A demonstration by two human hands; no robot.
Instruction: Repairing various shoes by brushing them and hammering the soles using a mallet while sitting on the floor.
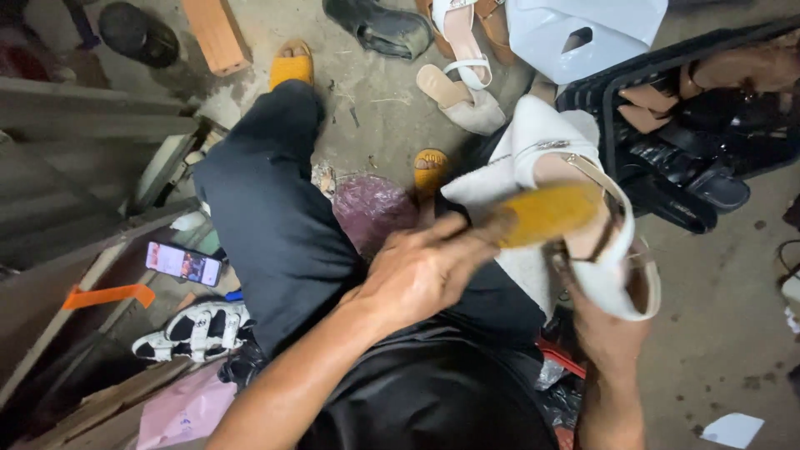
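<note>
My left hand (pixel 421 271) reaches across my lap and grips a yellow, blurred flat tool (pixel 546 212), pressed against a white strappy sandal (pixel 621 279). My right hand (pixel 612 337) holds that sandal from below, sole side turned up and tilted. A white cloth (pixel 521 150) lies over my right knee behind the sandal. I sit in dark trousers (pixel 267 217) with yellow slippers (pixel 292 65) on my feet.
A black crate (pixel 621 87) of dark and tan shoes stands at the right. Beige and white sandals (pixel 462 87) and a white bag (pixel 583 33) lie ahead. At the left sit a lit phone (pixel 183 263), a black-and-white sandal (pixel 196 329), a pink bag (pixel 187 412) and a brick (pixel 217 33).
</note>
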